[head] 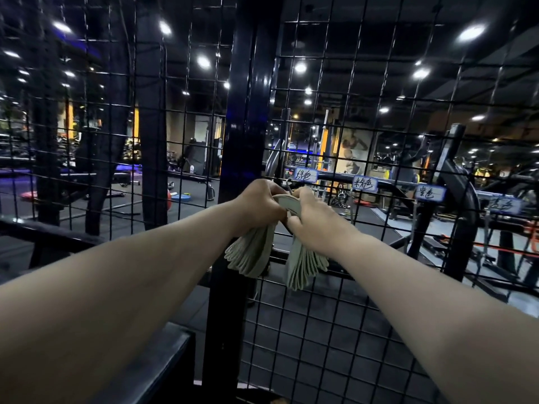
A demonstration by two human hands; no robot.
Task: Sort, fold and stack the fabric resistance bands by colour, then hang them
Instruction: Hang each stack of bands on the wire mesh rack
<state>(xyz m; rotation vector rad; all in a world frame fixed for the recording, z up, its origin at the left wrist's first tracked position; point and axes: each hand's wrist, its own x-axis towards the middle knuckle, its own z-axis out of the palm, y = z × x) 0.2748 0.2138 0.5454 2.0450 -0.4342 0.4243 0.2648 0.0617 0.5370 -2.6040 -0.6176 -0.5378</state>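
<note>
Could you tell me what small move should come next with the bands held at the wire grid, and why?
Probably ease the fold of the pale green bands onto the hook beside the leftmost label. The left hand and right hand both grip that fold right at the hook, and the ends hang free.

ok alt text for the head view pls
The left hand and right hand grip a bunch of pale green fabric bands against a black wire grid, near handwritten labels. A dim gym lies beyond.
</note>
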